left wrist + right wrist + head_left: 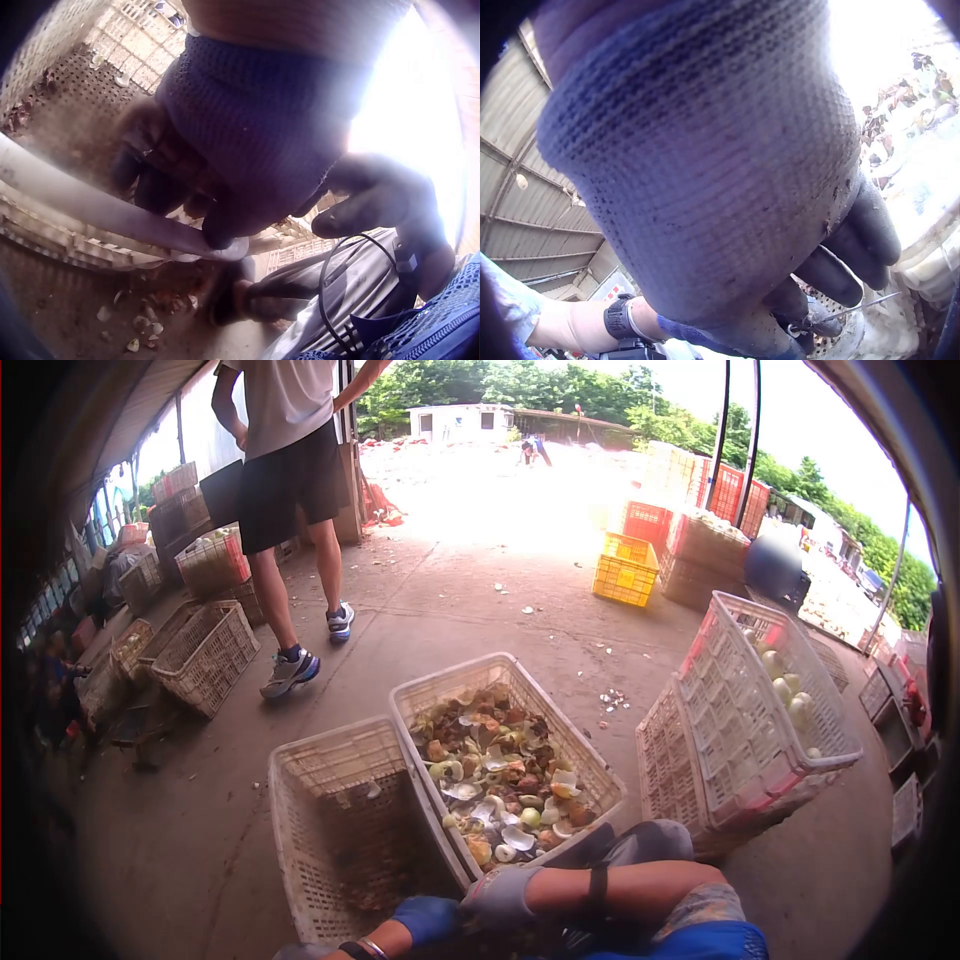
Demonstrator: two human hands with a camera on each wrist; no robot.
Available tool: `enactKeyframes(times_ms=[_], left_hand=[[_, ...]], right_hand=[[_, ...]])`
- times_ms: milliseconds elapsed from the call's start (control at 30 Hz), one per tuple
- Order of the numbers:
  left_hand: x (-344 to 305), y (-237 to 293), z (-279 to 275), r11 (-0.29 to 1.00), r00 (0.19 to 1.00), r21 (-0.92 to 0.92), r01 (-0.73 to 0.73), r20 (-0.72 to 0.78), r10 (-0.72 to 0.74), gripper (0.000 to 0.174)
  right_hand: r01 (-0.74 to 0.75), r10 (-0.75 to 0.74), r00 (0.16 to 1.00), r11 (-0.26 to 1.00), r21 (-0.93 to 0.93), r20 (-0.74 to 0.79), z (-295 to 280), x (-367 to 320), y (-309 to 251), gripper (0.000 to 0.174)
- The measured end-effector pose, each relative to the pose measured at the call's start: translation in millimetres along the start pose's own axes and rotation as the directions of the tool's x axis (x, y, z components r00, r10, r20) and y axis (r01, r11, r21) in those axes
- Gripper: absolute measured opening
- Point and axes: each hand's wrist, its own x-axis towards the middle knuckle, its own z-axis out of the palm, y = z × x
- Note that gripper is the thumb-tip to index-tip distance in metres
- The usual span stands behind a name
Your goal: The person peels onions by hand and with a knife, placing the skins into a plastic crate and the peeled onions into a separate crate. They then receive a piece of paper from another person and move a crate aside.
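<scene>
My left hand (428,920), in a blue glove with dark fingers, is low at the near end of the mostly bare crate (290,840). In the left wrist view its fingers (221,221) overlap the pale crate rim (90,199); I cannot tell whether they grip anything. My right hand (500,897), in a whitish glove with dark fingers, is right beside it. It holds a thin metal blade (866,305) with a small loop at its base, sticking out from the fingers. Next to both hands stands a crate (405,705) full of onion peels and scraps (510,770).
Stacked crates (690,760) with pale onions (790,690) stand at the right. A person in dark shorts (290,490) stands ahead on the left, near more crates (205,655). A yellow crate (626,570) sits farther off. Peel bits (613,700) litter the concrete floor.
</scene>
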Motion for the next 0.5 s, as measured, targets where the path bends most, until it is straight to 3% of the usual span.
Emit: enactKeyframes(times_ms=[433,500], left_hand=[[-3.3,0.6,-1.4,0.999,1.0,-0.035,-0.005,0.009,0.005,0.06],[-1.5,1.7,-1.4,0.999,0.999,-0.017,0.027,0.027,-0.027,0.052]], right_hand=[[0.003,-0.003,1.0,0.998,-0.063,-0.004,6.3,6.2,3.7,0.04],[-0.015,0.014,1.0,0.998,-0.054,-0.028,8.5,6.4,3.7,0.036]])
